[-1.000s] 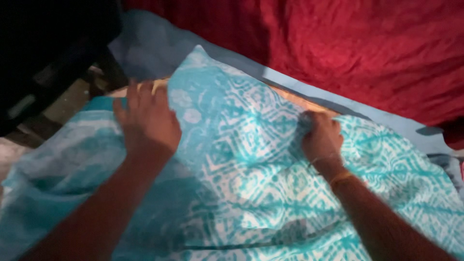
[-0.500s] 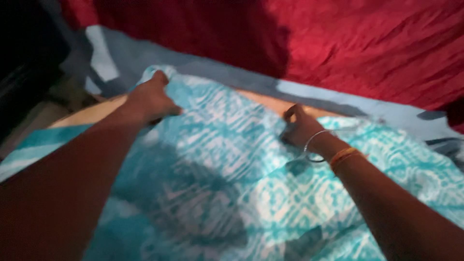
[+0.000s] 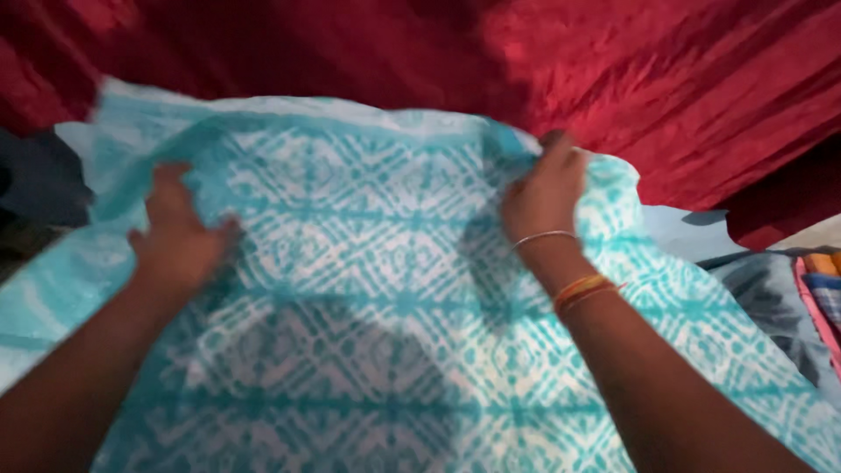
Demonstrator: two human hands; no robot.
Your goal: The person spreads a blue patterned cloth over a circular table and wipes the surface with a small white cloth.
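A turquoise and white patterned cloth [image 3: 350,263] is spread wide in front of me and fills most of the view. My left hand [image 3: 180,236] lies on its left part, fingers spread and pressing on the fabric near the upper left edge. My right hand [image 3: 543,188] grips the cloth's upper right edge, fingers closed around a bunched fold. A thin metal bangle and orange threads circle my right wrist.
A crumpled red cloth [image 3: 666,79] covers the background at the top. A light blue sheet [image 3: 683,232] shows at the right, beside grey fabric and a stack of coloured striped cloth [image 3: 823,289] at the right edge. Dark shadow lies at the left.
Both hands have moved up and outward, pulling the turquoise cloth flat and higher. The wooden surface and blue strip seen before are now covered. The view has shifted right and up.
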